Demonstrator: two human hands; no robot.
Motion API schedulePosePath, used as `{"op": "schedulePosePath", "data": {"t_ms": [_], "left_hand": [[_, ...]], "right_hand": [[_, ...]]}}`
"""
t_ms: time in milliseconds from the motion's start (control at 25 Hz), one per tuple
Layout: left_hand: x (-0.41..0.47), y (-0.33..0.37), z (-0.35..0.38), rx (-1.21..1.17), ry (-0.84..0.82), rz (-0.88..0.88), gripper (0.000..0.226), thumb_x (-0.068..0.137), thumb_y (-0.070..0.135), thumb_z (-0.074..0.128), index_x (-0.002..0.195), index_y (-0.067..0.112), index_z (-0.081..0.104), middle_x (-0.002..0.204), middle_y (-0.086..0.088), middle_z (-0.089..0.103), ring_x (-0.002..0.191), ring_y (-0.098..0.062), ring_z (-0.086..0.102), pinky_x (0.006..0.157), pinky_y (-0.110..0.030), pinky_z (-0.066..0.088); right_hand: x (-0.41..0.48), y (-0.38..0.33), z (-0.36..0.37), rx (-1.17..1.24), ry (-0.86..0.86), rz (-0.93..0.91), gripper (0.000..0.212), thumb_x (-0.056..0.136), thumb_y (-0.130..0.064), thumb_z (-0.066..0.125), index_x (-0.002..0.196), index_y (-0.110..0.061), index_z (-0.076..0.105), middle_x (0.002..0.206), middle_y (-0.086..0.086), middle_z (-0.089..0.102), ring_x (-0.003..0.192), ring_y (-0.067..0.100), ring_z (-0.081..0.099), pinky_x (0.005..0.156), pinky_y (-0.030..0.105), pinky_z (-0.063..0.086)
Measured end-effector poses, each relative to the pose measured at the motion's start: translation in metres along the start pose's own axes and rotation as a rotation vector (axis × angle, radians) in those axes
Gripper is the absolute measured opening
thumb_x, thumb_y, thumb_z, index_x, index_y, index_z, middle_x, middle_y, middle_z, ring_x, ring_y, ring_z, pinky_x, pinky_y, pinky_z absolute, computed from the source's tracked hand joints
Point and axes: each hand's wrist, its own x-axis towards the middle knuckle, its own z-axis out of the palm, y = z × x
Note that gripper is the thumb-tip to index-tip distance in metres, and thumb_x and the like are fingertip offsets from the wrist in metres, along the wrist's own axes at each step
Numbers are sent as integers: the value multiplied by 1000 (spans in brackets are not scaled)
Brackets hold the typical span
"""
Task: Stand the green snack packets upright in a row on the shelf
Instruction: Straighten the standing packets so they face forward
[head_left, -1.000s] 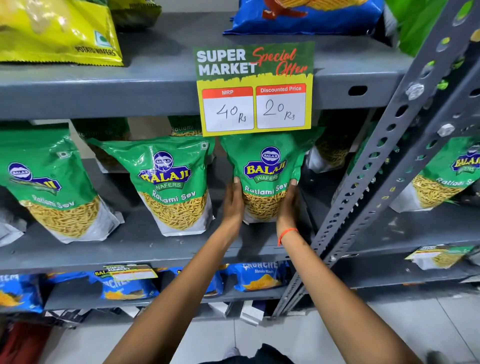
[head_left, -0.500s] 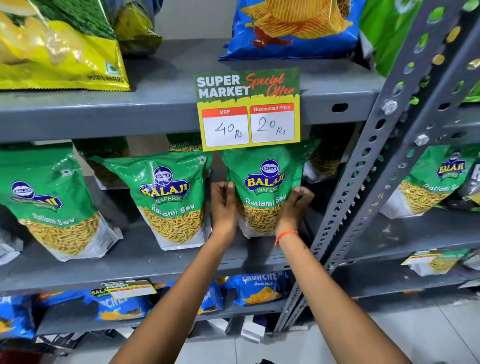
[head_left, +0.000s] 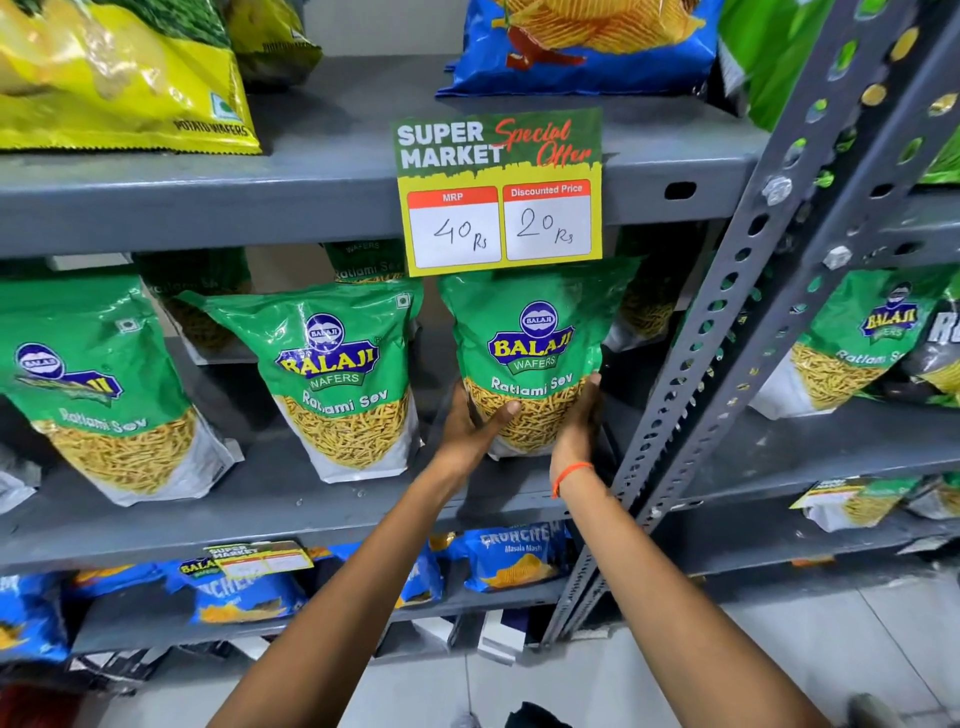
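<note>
Three green Balaji Ratlami Sev packets stand in a row on the grey middle shelf (head_left: 270, 512). The right packet (head_left: 530, 338) is upright under the price card, and both hands grip its lower part: my left hand (head_left: 470, 423) on its left side with the thumb across the front, my right hand (head_left: 579, 415) on its right edge. The middle packet (head_left: 337, 374) stands upright just left of it. The left packet (head_left: 93, 384) leans to the left. More green packets (head_left: 197, 296) sit behind in shadow.
A price card (head_left: 498, 192) hangs from the upper shelf edge. A perforated grey upright (head_left: 727, 332) stands right of my hands. Beyond it another green packet (head_left: 857, 343) sits on the neighbouring shelf. Blue crisp bags (head_left: 514, 556) fill the lower shelf; yellow bags (head_left: 119, 78) lie above.
My hands have slid lower on the right packet; the left thumb now lies across its front. The camera has tilted up a little. The packet stays upright in place.
</note>
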Motion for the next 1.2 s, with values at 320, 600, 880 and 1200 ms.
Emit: {"op": "schedulePosePath", "data": {"t_ms": [320,600,880,1200], "left_hand": [[-7,-1,-1,46,56,56,50,85,22,65,129,17,41,125,5,58,111,1,56,95,-18,50],[-39,19,-5,499,338,443,57,97,30,40,148,13,20,153,8,26,141,1,21,114,-12,18],[-53,25,-55,751,684,686,65,97,29,41,145,-2,10,154,-26,18,148,-20,7,122,-36,9],[-49,6,-170,435,580,256,106,73,46,72,150,11,8,158,1,13,145,-8,9,120,-26,12]], "right_hand": [[-22,-4,1,-218,107,-153,57,99,-44,25,148,-15,19,158,11,19,145,27,20,121,42,17],[-65,-6,19,-443,10,-657,61,96,-24,34,147,2,11,159,18,8,148,23,6,123,28,5],[-90,-3,43,-427,-206,-1003,54,96,-21,34,142,4,23,151,11,23,144,25,20,122,29,13],[-110,65,113,-429,-451,-531,81,86,-47,53,147,-8,17,147,-8,22,142,10,23,116,7,12]]}}
